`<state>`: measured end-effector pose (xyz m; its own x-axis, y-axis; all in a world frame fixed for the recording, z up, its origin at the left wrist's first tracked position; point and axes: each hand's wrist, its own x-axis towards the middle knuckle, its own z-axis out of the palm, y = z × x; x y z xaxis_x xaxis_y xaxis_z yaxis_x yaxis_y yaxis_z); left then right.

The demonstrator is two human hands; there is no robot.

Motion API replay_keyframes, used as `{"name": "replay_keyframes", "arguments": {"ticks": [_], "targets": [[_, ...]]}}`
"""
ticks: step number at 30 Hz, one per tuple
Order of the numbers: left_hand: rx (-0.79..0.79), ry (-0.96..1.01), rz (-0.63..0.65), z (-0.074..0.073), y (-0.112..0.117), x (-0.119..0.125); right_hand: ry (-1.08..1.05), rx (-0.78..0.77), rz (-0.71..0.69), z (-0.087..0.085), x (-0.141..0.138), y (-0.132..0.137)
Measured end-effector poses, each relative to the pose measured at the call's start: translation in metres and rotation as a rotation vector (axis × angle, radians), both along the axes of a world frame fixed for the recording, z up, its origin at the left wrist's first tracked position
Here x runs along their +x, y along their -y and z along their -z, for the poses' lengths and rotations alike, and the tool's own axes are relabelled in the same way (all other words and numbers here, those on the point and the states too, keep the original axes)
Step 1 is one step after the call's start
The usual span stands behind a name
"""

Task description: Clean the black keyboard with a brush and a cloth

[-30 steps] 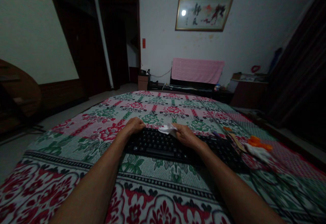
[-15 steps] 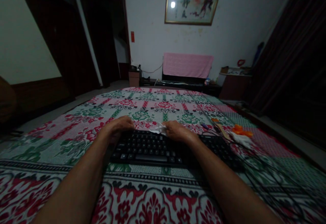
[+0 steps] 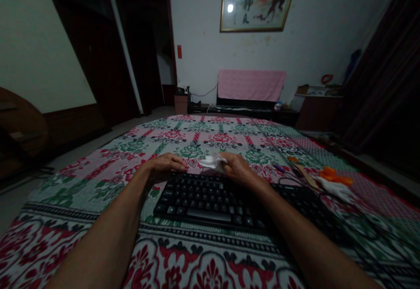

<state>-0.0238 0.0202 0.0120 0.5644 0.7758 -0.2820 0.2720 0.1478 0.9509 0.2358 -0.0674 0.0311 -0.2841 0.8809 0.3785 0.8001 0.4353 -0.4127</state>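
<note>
A black computer keyboard (image 3: 203, 198) lies flat on the patterned bedspread, its keys facing up. My left hand (image 3: 167, 163) rests at the keyboard's far left corner, fingers stretched to the right and slightly apart, with nothing visible in them. Between the fingers of my right hand (image 3: 234, 166) is a crumpled white tissue (image 3: 212, 162), held just above the keyboard's far edge. My right hand and forearm hide part of the keyboard's middle, while the number keys (image 3: 305, 203) show to the right of the arm.
Right of the keyboard lie a white cloth (image 3: 335, 189), an orange item (image 3: 334, 175), a flat tan strip (image 3: 306, 176) and dark cables (image 3: 357, 232). The floral bedspread (image 3: 210, 138) stretches ahead. Against the far wall, a pink towel (image 3: 252, 85) hangs over a dark screen.
My left hand's fingers have loosened and straightened at the keyboard's edge. My right hand has lifted the tissue slightly, showing more of it. The whole view has shifted a little left.
</note>
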Motion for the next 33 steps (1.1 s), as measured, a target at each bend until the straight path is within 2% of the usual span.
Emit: {"name": "replay_keyframes", "arguments": {"ticks": [3, 6, 8, 11, 14, 19, 22, 25, 28, 33], "targets": [[-0.063, -0.002, 0.023, 0.001, -0.003, -0.007, -0.055, 0.137, -0.098, 0.006, -0.016, 0.001], [-0.077, 0.031, 0.043, 0.000, -0.003, -0.008, 0.039, 0.034, -0.295, 0.004, -0.028, 0.008], [-0.094, 0.043, 0.040, -0.001, -0.002, -0.007, 0.064, -0.067, -0.368, 0.000, -0.032, 0.013], [-0.116, 0.055, 0.043, -0.002, -0.002, -0.005, 0.024, -0.147, -0.311, -0.002, -0.032, 0.015], [-0.115, 0.038, 0.055, -0.002, -0.003, -0.005, 0.017, -0.166, -0.218, 0.006, -0.028, 0.010], [-0.110, 0.141, 0.015, 0.001, -0.004, -0.007, 0.010, -0.041, -0.124, 0.016, -0.031, 0.000], [-0.095, 0.220, 0.010, 0.003, -0.002, -0.008, 0.037, 0.046, -0.123, 0.010, -0.049, -0.003], [-0.079, 0.263, 0.072, 0.004, 0.000, -0.008, 0.111, 0.068, -0.189, 0.005, -0.078, -0.006], [-0.075, 0.265, 0.081, 0.003, 0.003, -0.008, 0.214, 0.073, -0.191, 0.005, -0.103, -0.007], [-0.077, 0.240, 0.077, 0.002, 0.005, -0.007, 0.309, 0.023, -0.151, 0.004, -0.114, -0.007]]}}
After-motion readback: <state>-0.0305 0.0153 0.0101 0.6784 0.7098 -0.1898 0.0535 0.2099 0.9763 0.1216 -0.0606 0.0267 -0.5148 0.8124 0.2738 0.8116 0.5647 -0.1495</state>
